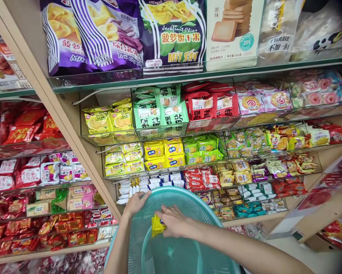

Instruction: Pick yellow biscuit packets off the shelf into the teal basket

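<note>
A teal plastic basket (216, 217) with a mesh wall stands tilted toward me in front of the snack shelves. Closed over its far left rim is my left hand (136, 203). Inside the basket's opening, my right hand (172, 222) pinches a small yellow snack packet (158, 226), partly covered by its fingers. Beyond the rim lie yellow packets with blue labels (154, 153) in a shelf bin, and lower down, blue-and-white wrapped sweets (155, 185).
Clear-fronted bins hold lemon packets (98, 121), green packets (172, 114) and red packets (208, 106). Large purple chip bags (111, 34) stand on a glass shelf (188, 74) above. A wooden upright (59, 114) divides off the red-packed shelves at left.
</note>
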